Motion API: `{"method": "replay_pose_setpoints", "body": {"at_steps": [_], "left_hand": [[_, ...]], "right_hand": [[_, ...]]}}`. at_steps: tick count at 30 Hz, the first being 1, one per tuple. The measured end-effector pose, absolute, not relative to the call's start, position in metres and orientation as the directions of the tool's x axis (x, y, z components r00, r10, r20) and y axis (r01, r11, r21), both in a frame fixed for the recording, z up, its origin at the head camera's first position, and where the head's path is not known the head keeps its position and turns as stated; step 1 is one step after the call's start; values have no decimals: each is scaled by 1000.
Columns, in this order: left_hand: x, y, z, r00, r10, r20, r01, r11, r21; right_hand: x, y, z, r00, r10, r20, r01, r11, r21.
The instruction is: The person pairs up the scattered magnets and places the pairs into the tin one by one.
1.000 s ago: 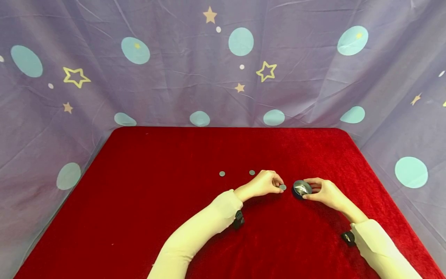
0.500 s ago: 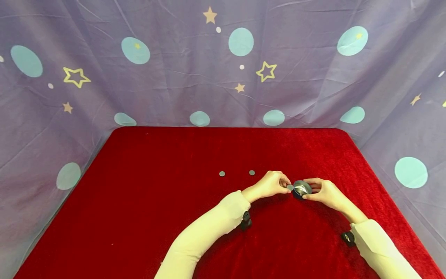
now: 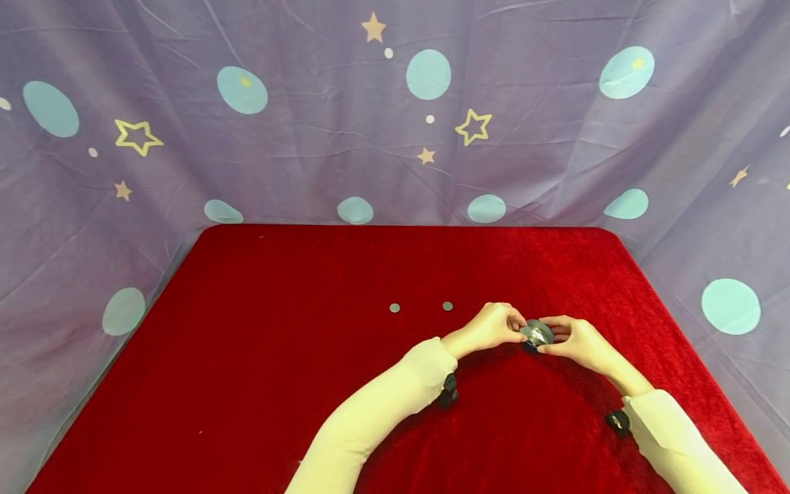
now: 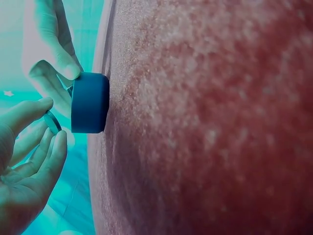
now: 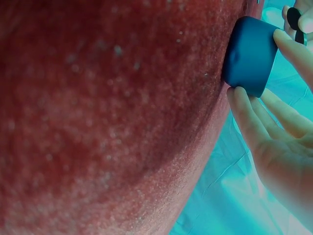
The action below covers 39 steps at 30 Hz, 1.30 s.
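Observation:
A small round dark container (image 3: pixel 540 333) with a shiny inside stands on the red cloth, right of centre. My right hand (image 3: pixel 577 344) grips its side between thumb and fingers; the right wrist view shows the container's smooth wall (image 5: pixel 250 56) with fingers on both sides. Between the thumb and fingers of my left hand (image 3: pixel 490 327) is a small flat grey disc (image 3: pixel 524 331), at the container's left edge. In the left wrist view the pinched disc (image 4: pixel 52 122) is tilted beside the container (image 4: pixel 90 103), on its open side.
Two more grey discs lie on the red cloth to the left, one (image 3: pixel 447 306) behind my left forearm and another (image 3: pixel 395 308) farther left. A purple curtain (image 3: pixel 370 137) with stars and dots rises behind the table and along both sides.
My left hand has moved right with the disc, from a gap beside the container to its edge. The right hand and container have stayed in place.

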<state>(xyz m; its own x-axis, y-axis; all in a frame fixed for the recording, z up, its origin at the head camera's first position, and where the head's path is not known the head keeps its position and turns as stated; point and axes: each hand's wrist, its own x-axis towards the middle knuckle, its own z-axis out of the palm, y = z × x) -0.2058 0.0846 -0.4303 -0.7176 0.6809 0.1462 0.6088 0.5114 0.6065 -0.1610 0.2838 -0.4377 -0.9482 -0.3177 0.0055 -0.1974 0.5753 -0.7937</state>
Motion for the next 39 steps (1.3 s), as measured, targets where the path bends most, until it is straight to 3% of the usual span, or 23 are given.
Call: {"method": "replay_pose_setpoints", "body": {"at_steps": [39], "left_hand": [[-204,109,-434,-810,582,79,471,564,678]], "right_hand": [[-159,284,-436,-948,-318,-4,-192,581,-791]]}}
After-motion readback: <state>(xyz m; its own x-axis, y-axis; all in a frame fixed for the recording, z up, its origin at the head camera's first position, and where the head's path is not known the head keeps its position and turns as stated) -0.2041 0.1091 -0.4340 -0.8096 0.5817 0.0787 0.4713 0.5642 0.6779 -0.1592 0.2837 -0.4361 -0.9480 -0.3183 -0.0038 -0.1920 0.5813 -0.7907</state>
